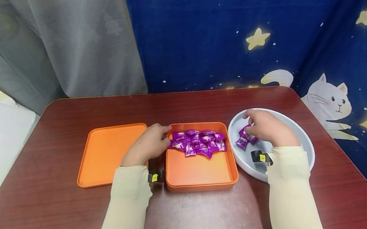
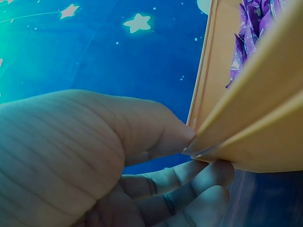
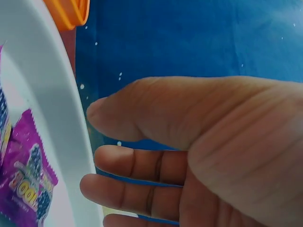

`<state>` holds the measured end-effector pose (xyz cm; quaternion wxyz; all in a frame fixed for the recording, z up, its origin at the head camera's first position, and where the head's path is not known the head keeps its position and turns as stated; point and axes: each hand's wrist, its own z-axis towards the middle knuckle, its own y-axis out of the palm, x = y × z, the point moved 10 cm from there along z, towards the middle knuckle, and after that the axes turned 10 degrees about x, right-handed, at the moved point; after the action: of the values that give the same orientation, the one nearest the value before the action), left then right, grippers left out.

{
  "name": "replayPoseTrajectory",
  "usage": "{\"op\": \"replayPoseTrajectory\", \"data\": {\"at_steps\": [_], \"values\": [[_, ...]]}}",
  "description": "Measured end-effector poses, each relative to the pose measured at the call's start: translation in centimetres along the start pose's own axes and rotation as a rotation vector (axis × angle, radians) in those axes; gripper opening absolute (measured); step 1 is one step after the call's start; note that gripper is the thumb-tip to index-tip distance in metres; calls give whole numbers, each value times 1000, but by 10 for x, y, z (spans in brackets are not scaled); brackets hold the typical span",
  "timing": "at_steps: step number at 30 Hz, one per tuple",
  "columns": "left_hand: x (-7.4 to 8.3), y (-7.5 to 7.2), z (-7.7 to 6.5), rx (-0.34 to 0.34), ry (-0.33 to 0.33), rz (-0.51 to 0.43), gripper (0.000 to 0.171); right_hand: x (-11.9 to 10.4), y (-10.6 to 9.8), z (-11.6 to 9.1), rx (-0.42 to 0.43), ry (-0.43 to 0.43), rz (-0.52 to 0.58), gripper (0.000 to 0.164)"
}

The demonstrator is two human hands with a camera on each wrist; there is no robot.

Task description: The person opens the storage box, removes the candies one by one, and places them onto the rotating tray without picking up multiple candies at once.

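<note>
An orange box stands at the middle of the table, with several purple candy packets lying across its far half. My left hand is at the box's left side, thumb and fingers pinching its rim in the left wrist view. To the right is a round white tray holding a few purple candy packets. Over that tray hovers my right hand, its fingers loosely bent with nothing between thumb and fingertips. In the right wrist view, a candy packet lies beside the fingertips.
A flat orange lid lies left of the box, partly under the left forearm. The dark red wooden table reaches back to a grey curtain and a blue starry curtain. Tray and box stand side by side.
</note>
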<state>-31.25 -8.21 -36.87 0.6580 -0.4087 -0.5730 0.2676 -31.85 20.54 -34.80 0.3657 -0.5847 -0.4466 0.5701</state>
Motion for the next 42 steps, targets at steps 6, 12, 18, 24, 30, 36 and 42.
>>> {"op": "replayPoseTrajectory", "data": {"at_steps": [6, 12, 18, 24, 30, 36, 42], "values": [[0, 0, -1, -5, -4, -6, 47, -19, -4, -2, 32, -45, -22, 46], [-1, 0, 0, -8, -8, -6, 47, -39, -5, -4, 49, -98, -35, 43], [0, -1, 0, -3, 0, 0, 47, -63, -3, -6, 56, -166, -54, 40], [1, -1, 0, -3, -3, 3, 47, -85, -4, -12, 81, -233, -56, 39], [1, -1, 0, -4, 1, -2, 47, -99, -1, -14, 87, -287, -73, 40], [-1, 0, 0, -11, -7, -11, 47, -111, 10, -10, 75, -337, -67, 38], [-1, 0, 0, -13, -17, -20, 47, -125, 25, -8, 42, -390, -42, 36]]}}
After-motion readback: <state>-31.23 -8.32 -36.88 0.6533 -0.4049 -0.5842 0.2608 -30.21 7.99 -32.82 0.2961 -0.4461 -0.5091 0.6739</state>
